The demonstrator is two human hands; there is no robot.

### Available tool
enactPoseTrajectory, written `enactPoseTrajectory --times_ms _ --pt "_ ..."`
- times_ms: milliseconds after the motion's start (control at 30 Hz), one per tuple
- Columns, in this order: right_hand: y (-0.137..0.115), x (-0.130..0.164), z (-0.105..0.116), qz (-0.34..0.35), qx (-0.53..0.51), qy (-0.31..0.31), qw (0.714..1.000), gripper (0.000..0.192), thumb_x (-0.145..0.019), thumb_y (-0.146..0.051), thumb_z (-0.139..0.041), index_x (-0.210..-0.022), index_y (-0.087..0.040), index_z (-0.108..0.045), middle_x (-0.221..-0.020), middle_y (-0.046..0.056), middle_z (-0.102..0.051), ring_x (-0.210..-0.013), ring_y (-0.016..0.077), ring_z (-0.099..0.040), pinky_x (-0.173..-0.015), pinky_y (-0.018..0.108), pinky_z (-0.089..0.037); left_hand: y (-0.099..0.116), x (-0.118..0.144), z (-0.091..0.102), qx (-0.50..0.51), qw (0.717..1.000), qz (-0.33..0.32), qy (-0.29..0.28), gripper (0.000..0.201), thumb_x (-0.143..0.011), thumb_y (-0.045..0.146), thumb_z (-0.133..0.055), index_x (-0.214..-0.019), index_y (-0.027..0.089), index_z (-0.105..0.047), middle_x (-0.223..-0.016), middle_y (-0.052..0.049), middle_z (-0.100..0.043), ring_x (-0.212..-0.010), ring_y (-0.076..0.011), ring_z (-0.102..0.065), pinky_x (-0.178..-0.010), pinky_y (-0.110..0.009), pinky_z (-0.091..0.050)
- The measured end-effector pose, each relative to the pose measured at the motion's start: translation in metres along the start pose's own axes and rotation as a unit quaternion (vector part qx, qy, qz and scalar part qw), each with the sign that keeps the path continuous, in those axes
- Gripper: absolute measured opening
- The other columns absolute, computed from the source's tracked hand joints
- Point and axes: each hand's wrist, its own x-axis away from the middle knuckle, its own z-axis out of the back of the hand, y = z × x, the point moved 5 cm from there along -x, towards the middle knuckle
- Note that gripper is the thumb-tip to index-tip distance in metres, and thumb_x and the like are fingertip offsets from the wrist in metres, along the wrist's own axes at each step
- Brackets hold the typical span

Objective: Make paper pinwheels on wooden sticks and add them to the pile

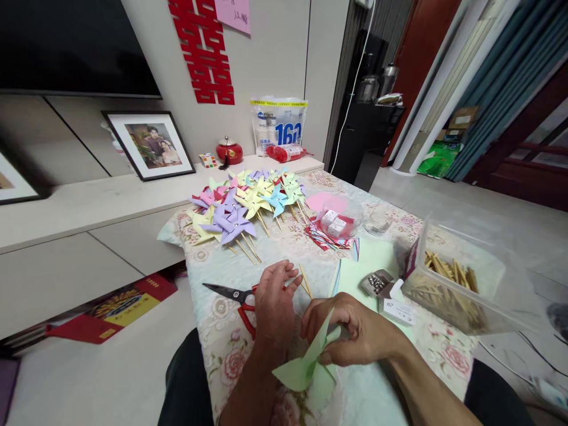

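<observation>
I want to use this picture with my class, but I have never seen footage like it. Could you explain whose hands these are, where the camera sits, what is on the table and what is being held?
The camera is worn on a person's head, looking down at their own two bare hands. The left hand and right hand together hold a folded piece of light green paper.

On the flowered tablecloth lie red-handled scissors, a heap of finished paper pinwheels on sticks, a clear tub of wooden sticks, a small box of metal pins and more green paper.

scissors (235, 296) handles hidden, pink note (234, 14) cut off
</observation>
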Motion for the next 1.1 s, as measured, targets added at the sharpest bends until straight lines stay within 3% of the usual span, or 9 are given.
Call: enactPoseTrajectory --times_ms 67,133,233,433,700,900,1100 --pt "-0.001 -0.001 -0.002 0.022 0.009 0.006 1.000 0.012 -0.076 -0.024 -0.075 -0.085 -0.016 -0.076 -0.084 0.007 -0.072 -0.083 0.0200 -0.067 -0.077 0.031 -0.054 -0.006 0.001 -0.002 -0.002 0.999 0.049 0.003 0.029 -0.078 0.035 -0.071 -0.101 0.017 -0.064 -0.096 -0.008 -0.066 -0.085 -0.0181 -0.064 -0.077 -0.031 -0.054" --pt "-0.001 -0.002 -0.005 0.031 0.014 0.010 0.999 0.010 -0.076 -0.024 -0.075 -0.081 -0.016 -0.074 -0.078 0.006 -0.071 -0.080 0.0193 -0.066 -0.076 0.030 -0.054 -0.011 0.004 -0.008 0.006 0.995 0.099 -0.028 0.035 -0.078 0.034 -0.073 -0.106 0.017 -0.061 -0.091 -0.007 -0.066 -0.077 -0.0170 -0.064 -0.072 -0.031 -0.053" --pt "-0.002 -0.004 -0.007 0.031 0.015 0.004 0.999 0.010 -0.076 -0.025 -0.075 -0.080 -0.016 -0.074 -0.077 0.006 -0.071 -0.079 0.0191 -0.066 -0.075 0.030 -0.054 -0.012 0.008 -0.013 0.011 0.990 0.127 -0.056 0.039 -0.073 0.027 -0.077 -0.106 0.016 -0.060 -0.081 -0.003 -0.066 -0.067 -0.0135 -0.061 -0.063 -0.026 -0.050" --pt "-0.006 -0.002 -0.001 0.029 -0.053 -0.032 0.998 0.014 -0.077 -0.029 -0.076 -0.083 -0.016 -0.076 -0.083 0.009 -0.074 -0.088 0.0228 -0.067 -0.085 0.037 -0.051 -0.007 0.006 -0.011 0.037 0.991 0.114 -0.055 0.035 -0.070 0.030 -0.079 -0.099 0.014 -0.066 -0.081 -0.002 -0.067 -0.060 -0.0083 -0.057 -0.055 -0.021 -0.044" --pt "0.005 0.015 0.028 0.004 -0.171 0.087 0.981 0.012 -0.076 -0.022 -0.078 -0.085 -0.016 -0.074 -0.081 0.006 -0.069 -0.076 0.0204 -0.063 -0.070 0.033 -0.048 -0.003 0.005 -0.016 0.019 0.994 0.102 -0.033 0.043 -0.053 0.028 -0.085 -0.090 0.012 -0.070 -0.066 0.000 -0.066 -0.045 -0.0080 -0.053 -0.040 -0.019 -0.031" --pt "0.010 0.017 0.026 -0.040 -0.153 0.085 0.984 0.019 -0.075 -0.029 -0.081 -0.085 -0.014 -0.074 -0.082 0.008 -0.070 -0.076 0.0203 -0.063 -0.069 0.032 -0.049 -0.005 0.005 -0.014 0.012 0.995 0.085 -0.044 0.033 -0.059 0.028 -0.084 -0.085 0.014 -0.069 -0.057 0.004 -0.060 -0.048 -0.0076 -0.051 -0.044 -0.018 -0.033" --pt "0.007 0.013 0.025 -0.032 -0.151 0.077 0.985 0.015 -0.077 -0.027 -0.080 -0.083 -0.014 -0.075 -0.082 0.008 -0.070 -0.077 0.0194 -0.063 -0.071 0.032 -0.049 -0.007 0.007 -0.012 0.010 0.994 0.090 -0.056 0.026 -0.064 0.027 -0.082 -0.082 0.015 -0.067 -0.054 0.005 -0.057 -0.048 -0.0067 -0.048 -0.046 -0.019 -0.033"
